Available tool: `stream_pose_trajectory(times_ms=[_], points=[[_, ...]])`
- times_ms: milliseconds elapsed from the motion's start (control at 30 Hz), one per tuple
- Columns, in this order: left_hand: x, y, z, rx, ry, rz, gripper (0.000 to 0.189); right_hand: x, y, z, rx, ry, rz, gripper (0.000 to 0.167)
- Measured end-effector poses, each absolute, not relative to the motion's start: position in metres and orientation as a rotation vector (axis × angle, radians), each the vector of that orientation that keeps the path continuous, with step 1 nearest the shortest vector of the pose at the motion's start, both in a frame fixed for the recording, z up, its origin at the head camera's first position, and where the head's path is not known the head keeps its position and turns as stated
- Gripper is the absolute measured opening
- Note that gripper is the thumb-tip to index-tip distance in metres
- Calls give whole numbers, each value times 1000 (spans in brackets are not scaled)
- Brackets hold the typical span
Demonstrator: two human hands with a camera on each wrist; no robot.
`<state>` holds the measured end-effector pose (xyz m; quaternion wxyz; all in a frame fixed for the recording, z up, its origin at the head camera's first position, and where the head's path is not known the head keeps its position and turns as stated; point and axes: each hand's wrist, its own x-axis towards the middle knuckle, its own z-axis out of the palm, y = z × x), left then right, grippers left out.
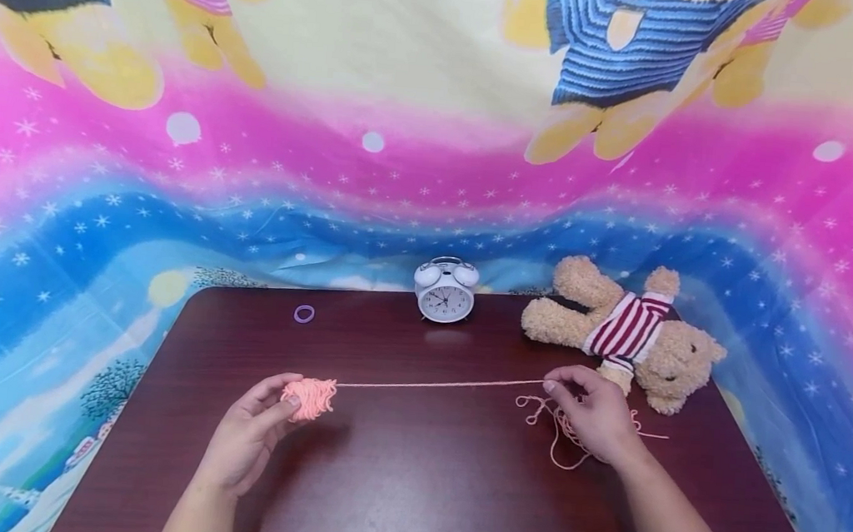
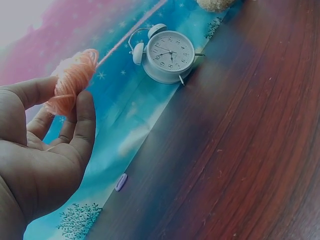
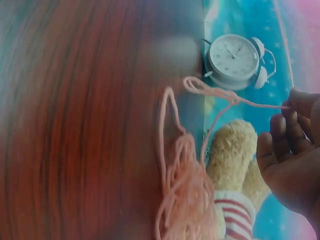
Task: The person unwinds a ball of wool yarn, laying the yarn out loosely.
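My left hand (image 1: 243, 435) pinches a small wound bundle of peach yarn (image 1: 308, 399) between thumb and fingers, held above the table. From the bundle a taut strand (image 1: 440, 384) runs across to my right hand (image 1: 599, 413), whose thumb and index finger pinch it. Below the right hand lies a loose, looped heap of the same yarn (image 3: 187, 190); the hand partly hides it in the head view. In the left wrist view the bundle (image 2: 72, 82) sits between thumb and fingertips, with the strand leaving its top.
A white twin-bell alarm clock (image 1: 445, 292) stands at the table's back edge. A purple ring (image 1: 304, 314) lies at the back left. On the right lies a teddy bear (image 1: 625, 327) in a striped shirt. A patterned cloth (image 1: 400, 214) hangs behind the dark wooden table (image 1: 394, 481).
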<state>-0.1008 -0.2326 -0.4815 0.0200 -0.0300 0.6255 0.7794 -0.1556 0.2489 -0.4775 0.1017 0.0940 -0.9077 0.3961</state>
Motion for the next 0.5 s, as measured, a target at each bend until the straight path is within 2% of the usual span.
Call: stream_pose_trajectory(times_ms=[67,267,500], points=[[-100,-234,-481,-94,1952,2415,43,-155,254,-476,262,-2688,1156,10],[-99,-239,-481,-101,1958,2420,31,-152,269,-472,219,-2709,1139,13],[-100,-243,-480,-95,1960,2427,38,-147,291,-467,145,-2730,1151,18]])
